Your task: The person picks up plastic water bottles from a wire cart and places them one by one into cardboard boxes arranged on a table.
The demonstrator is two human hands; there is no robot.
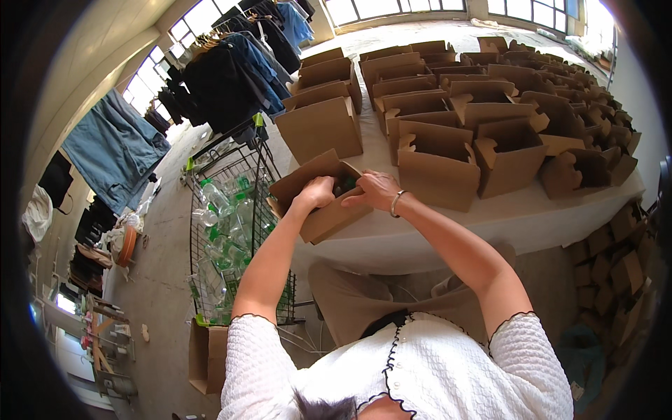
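An open brown cardboard box [337, 222] sits tilted at the near left edge of the covered table. My left hand [318, 192] reaches over its near wall, and the fingers dip inside out of sight. At the box's right side my right hand [376, 190] has its fingers bent round the rim, with the thumb on the near wall. Between the two hands a bit of something green shows inside the box; most of it is hidden. Left of the box stands a black wire cart [192, 245] holding several clear plastic bottles [241, 210] with green parts.
Many open cardboard boxes [437, 164] crowd the white-covered table [448, 234] ahead and to the right. More cardboard [616, 269] is heaped on the floor at right. One box [208, 357] stands below the cart. Clothes racks [227, 77] and hanging jeans [115, 147] are at left.
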